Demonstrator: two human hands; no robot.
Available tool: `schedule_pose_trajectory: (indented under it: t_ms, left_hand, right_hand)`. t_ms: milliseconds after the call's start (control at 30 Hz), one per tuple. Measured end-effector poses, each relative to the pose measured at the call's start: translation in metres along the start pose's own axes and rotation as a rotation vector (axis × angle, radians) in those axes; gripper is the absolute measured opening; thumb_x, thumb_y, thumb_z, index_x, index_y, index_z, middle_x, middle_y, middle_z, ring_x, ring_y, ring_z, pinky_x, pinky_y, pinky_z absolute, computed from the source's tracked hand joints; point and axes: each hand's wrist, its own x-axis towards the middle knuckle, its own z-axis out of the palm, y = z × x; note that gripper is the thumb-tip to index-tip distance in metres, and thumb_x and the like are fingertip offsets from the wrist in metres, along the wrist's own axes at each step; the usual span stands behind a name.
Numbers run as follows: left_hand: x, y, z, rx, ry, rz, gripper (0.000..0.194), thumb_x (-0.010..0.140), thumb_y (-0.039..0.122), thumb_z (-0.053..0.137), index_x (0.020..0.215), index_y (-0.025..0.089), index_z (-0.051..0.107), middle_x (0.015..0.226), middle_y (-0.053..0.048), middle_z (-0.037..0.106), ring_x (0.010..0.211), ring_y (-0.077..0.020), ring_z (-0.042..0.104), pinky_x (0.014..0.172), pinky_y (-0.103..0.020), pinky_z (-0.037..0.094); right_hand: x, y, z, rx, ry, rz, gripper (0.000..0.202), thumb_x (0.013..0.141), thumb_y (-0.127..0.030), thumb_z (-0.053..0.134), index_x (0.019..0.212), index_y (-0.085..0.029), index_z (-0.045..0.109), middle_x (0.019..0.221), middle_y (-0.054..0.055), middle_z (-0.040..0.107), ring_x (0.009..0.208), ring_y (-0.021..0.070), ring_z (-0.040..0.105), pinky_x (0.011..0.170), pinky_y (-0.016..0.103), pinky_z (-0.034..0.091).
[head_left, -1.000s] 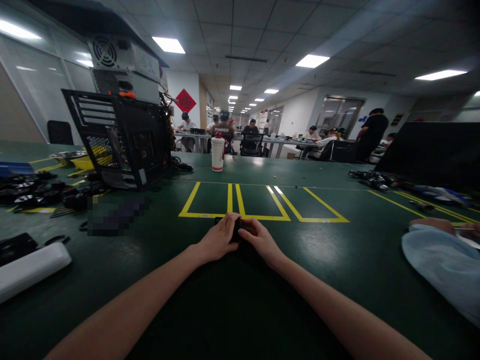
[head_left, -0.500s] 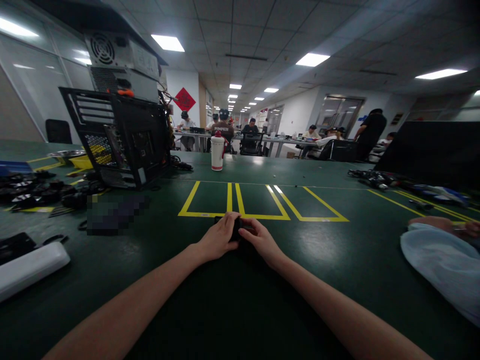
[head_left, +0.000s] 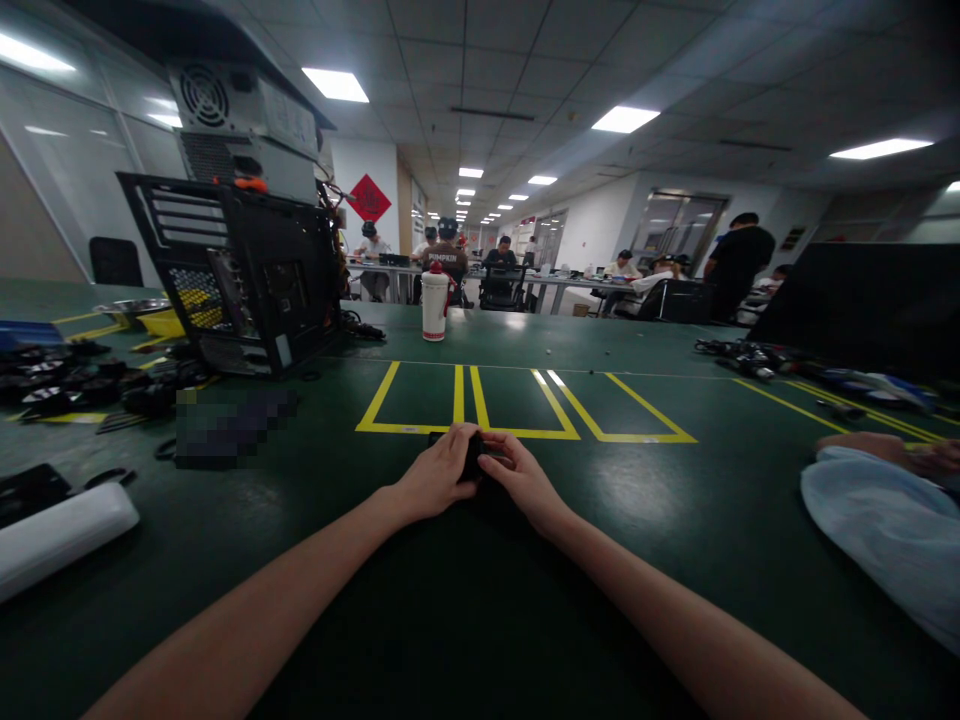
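Observation:
A small black object (head_left: 472, 458) is between my two hands, just in front of the yellow tape outlines (head_left: 517, 434) on the green table (head_left: 645, 520). My left hand (head_left: 442, 472) is closed round it from the left, with its fingers over the top. From the right, my right hand (head_left: 520, 477) has its thumb and fingers closed on the object's right side. Most of the object is hidden by my fingers, and its details are too dark to make out.
A black computer case (head_left: 259, 270) and black parts (head_left: 82, 380) are at the left, near a white case (head_left: 67, 535). A white cup (head_left: 434, 305) stands behind the tape. At the right edge is a person's pale blue sleeve (head_left: 877, 520).
My hands and the black object have hardly moved. In the background at the right, the standing person in black has shifted posture.

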Motion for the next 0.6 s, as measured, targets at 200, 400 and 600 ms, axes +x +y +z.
schedule_pose_trajectory:
  t_ms: [200,400,600]
  left_hand:
    - [0.0003,0.0012,-0.001,-0.003,-0.009,-0.02,0.061,0.067,0.017,0.056,0.117,0.023,0.022,0.117,-0.007,0.036,0.107,-0.0238,0.043,0.089,-0.041,0.038]
    - [0.0001,0.0019,-0.0014,0.007,0.011,0.0,0.059,0.068,0.018,0.057,0.117,0.022,0.023,0.115,-0.006,0.037,0.104,-0.0231,0.045,0.087,-0.039,0.04]
    - [0.0,0.0017,-0.0021,0.016,-0.002,-0.011,0.06,0.068,0.018,0.057,0.118,0.022,0.023,0.115,-0.006,0.037,0.103,-0.0231,0.046,0.086,-0.038,0.041]
  right_hand:
    - [-0.0009,0.0018,0.0016,0.063,-0.014,-0.024,0.027,0.067,-0.022,0.06,0.092,-0.022,0.049,0.099,0.001,0.054,0.096,0.0167,0.053,0.083,0.033,0.043]
    - [0.0014,0.004,0.0018,-0.002,0.066,-0.025,0.024,0.071,-0.028,0.058,0.093,-0.022,0.05,0.097,0.002,0.056,0.09,0.0155,0.055,0.083,0.033,0.044]
    - [0.0039,0.0065,-0.0017,-0.023,0.012,0.006,0.03,0.071,-0.028,0.057,0.1,-0.02,0.051,0.104,0.005,0.055,0.096,0.018,0.054,0.087,0.036,0.041]
